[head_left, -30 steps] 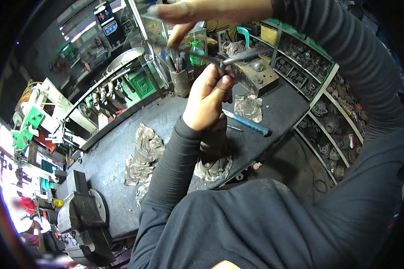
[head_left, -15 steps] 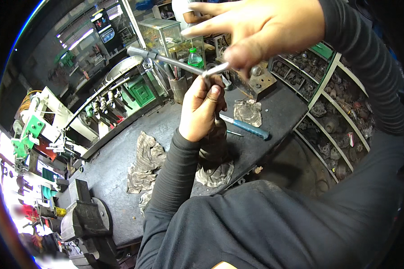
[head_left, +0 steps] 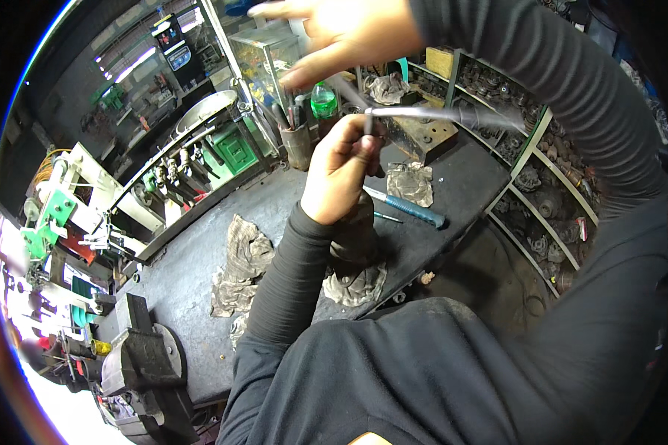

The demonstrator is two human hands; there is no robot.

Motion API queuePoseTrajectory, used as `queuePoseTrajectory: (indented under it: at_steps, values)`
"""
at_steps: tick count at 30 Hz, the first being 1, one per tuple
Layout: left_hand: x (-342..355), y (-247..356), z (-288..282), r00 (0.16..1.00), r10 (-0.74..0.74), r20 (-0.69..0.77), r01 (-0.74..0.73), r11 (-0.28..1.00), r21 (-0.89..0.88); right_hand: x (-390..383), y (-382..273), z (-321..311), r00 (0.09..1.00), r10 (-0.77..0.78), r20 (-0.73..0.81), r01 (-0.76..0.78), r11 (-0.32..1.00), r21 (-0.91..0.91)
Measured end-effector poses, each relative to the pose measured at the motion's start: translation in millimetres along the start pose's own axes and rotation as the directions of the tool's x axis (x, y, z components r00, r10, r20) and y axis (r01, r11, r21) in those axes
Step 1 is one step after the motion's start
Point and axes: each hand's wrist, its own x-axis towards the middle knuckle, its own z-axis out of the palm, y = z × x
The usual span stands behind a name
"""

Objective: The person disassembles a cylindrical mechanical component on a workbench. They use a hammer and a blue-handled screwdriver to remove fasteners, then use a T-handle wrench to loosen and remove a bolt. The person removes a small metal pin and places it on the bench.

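L hand [head_left: 341, 167], nearer, grips the tool [head_left: 369, 124] below its bar [head_left: 408, 112], which runs right (blurred, so approx.), R hand [head_left: 360, 31] spread above.

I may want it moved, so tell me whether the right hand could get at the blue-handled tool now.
Probably yes: the right hand looks empty, and the blue-handled tool lies with its grip uncovered on the bench, though the blurred metal bar at the left hand may need avoiding.
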Motion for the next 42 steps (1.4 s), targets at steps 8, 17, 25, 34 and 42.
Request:
queuePoseTrajectory:
  at_steps: [8, 17, 25, 34, 42]
  values:
    - [-2, 6, -3, 0.991, -0.014, -0.132, -0.002, 0.993, -0.119, -20, -5, -41, 0.966, -0.111, 0.233, -0.117, 0.619, 0.777]
    - [-9, 23, -15, 0.986, 0.169, -0.001, -0.165, 0.957, -0.239, -13, -41, -20, 0.983, 0.172, 0.067, -0.185, 0.908, 0.376]
    - [-45, 33, -26, 0.994, 0.094, -0.06, -0.105, 0.968, -0.228, 10, -73, -21, 0.968, 0.217, 0.125, -0.249, 0.888, 0.386]
    - [-49, 21, -31, 0.996, 0.083, -0.044, -0.092, 0.958, -0.273, 10, -77, -29, 0.961, 0.194, 0.199, -0.265, 0.854, 0.447]
    - [-50, 24, -27, 0.991, 0.096, -0.094, -0.115, 0.97, -0.216, 2, -83, -10, 0.976, 0.206, -0.072, -0.153, 0.882, 0.445]
